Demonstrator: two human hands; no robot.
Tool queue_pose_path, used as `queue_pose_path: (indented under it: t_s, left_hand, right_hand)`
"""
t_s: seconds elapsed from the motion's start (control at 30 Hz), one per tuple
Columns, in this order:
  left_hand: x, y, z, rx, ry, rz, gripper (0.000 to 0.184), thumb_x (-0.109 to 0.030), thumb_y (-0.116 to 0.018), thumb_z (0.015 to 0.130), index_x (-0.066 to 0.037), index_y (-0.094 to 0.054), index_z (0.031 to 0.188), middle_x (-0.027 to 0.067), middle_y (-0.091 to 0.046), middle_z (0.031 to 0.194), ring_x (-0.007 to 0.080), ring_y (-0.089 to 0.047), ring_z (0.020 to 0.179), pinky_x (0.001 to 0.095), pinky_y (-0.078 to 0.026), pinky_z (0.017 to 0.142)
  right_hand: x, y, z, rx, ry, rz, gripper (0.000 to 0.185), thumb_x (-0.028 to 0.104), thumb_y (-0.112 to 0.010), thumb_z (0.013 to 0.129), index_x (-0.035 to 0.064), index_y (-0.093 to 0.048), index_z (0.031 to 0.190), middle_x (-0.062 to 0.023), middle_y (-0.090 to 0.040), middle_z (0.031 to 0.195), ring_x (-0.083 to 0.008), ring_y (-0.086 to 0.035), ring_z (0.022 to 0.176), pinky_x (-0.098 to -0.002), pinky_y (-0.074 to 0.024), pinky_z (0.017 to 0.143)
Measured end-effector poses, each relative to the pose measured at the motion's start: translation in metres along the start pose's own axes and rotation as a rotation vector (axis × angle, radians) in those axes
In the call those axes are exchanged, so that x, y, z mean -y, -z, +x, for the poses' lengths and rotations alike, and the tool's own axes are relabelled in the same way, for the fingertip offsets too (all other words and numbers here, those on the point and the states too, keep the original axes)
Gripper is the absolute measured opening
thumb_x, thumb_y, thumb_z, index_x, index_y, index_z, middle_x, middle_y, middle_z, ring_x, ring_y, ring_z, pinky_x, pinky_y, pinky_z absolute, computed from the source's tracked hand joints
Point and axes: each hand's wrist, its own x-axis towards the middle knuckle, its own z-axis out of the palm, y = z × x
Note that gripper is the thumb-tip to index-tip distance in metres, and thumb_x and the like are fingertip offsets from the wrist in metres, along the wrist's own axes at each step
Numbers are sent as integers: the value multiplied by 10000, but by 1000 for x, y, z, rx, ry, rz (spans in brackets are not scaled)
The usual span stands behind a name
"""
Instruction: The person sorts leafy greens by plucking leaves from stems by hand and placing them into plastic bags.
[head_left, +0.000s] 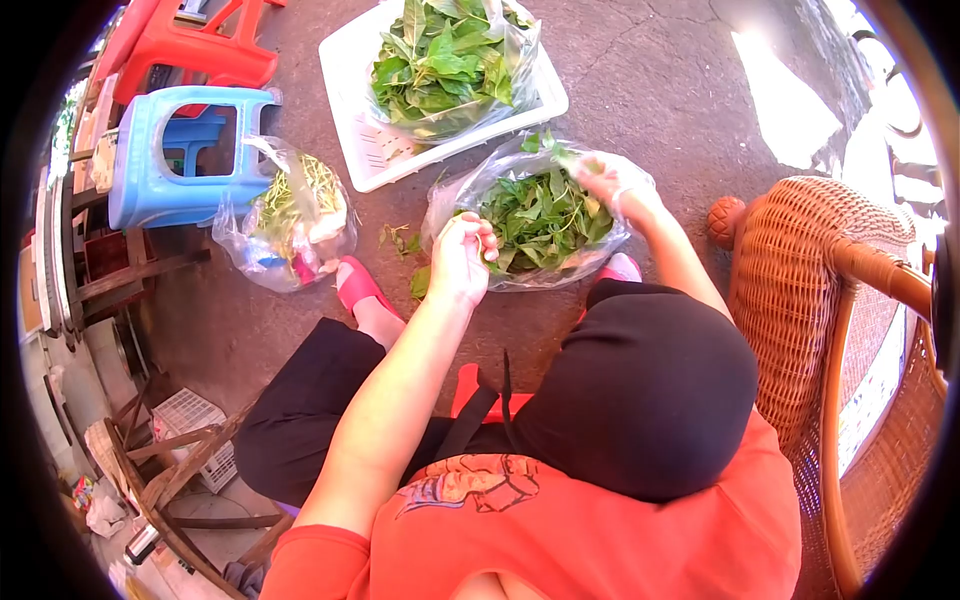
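My left hand (463,262) is closed at the left rim of a clear plastic bag (445,200). A bit of green stem shows between its fingers. Green leaves (545,215) on short stems fill the bag, which stands on the ground between my feet. Over the bag's right side is my right hand (612,188), smeared by motion, with a blurred green bit near its fingertips. Whether those fingers grip anything is unclear. A few loose leaves (402,240) lie on the ground left of the bag.
Beyond stands a white plastic basket (350,150) holding another bag of leaves (440,70). To the left are a bag of stripped stems (300,200), a blue stool (140,170) and a red stool (200,50). A wicker chair (790,270) is close on my right.
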Motion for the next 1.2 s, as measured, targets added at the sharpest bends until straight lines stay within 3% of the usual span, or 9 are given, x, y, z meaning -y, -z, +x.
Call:
queue_pose_path:
  t_s: [0.13, 0.33, 0.37, 0.5, 0.63, 0.87, 0.93, 1.0, 1.2]
  left_hand:
    - [0, -3, -1, -25, -12, 167, 48, -114, -552, 802, -113, -518, 836, -12, -454, 622, 105, -434, 519, 230, -328, 456]
    - [10, -13, -7, -28, 53, 295, 88, -78, -598, 795, -92, -528, 845, -47, -433, 579, 44, -355, 429, 187, -260, 378]
    - [14, -13, -7, -30, 86, 308, 78, -78, -599, 802, -81, -543, 856, -53, -434, 577, 37, -347, 428, 187, -251, 378]
    - [17, -18, -19, 22, 152, 489, 92, -130, -615, 817, -81, -566, 878, -71, -410, 569, 36, -338, 455, 182, -257, 413]
    - [15, -37, -34, 96, 77, 428, 170, -202, -639, 826, -83, -567, 925, -67, -448, 620, 38, -384, 509, 185, -277, 437]
    - [1, -58, -58, 108, -208, 188, 250, -167, -619, 838, -29, -550, 1034, -7, -533, 732, 50, -439, 527, 183, -316, 427]
    - [-15, -60, -69, 128, -206, 195, 167, -177, -569, 865, -42, -546, 961, 25, -582, 802, 83, -503, 572, 196, -342, 432]
    - [-34, -60, -80, 211, -192, 198, 152, -200, -521, 889, -59, -539, 941, 33, -591, 815, 99, -548, 622, 196, -347, 437]
    - [-80, -80, -141, 372, -331, 276, 148, -223, -480, 910, -79, -512, 908, 85, -636, 817, 93, -548, 623, 189, -331, 440]
  right_hand:
    - [-8, -16, 4, 91, -43, -705, 290, 322, -623, 819, 50, -621, 918, -115, -638, 815, -213, -599, 772, -341, -461, 692]
    - [-62, -32, 10, 155, -146, -1046, 205, 212, -632, 782, 55, -631, 914, -140, -636, 963, -289, -611, 868, -391, -474, 728]
    - [-74, -34, 11, -20, -146, -973, 206, 216, -655, 763, 52, -639, 886, -131, -650, 875, -271, -618, 777, -376, -475, 683]
    - [-7, -14, -17, 247, -10, -433, 198, 236, -700, 740, 48, -650, 777, -41, -601, 631, -124, -523, 596, -305, -429, 571]
    - [39, -2, -38, 344, 63, -91, 171, 218, -668, 790, 63, -645, 857, 3, -606, 727, -72, -512, 669, -259, -421, 624]
    - [107, 5, -56, 556, 220, -400, 363, 382, -670, 754, 65, -653, 931, -62, -647, 801, -161, -560, 744, -298, -431, 701]
    - [156, 14, -85, 370, 280, -455, 224, 268, -637, 815, 53, -658, 874, -7, -619, 719, -87, -529, 643, -257, -437, 595]
    - [185, 25, -89, 315, 147, -374, 202, 267, -627, 819, 71, -666, 849, 3, -601, 674, -77, -504, 579, -235, -407, 524]
    - [270, 15, -144, 198, 357, -401, 194, 299, -667, 776, 109, -636, 797, 31, -525, 588, -78, -450, 473, -249, -352, 430]
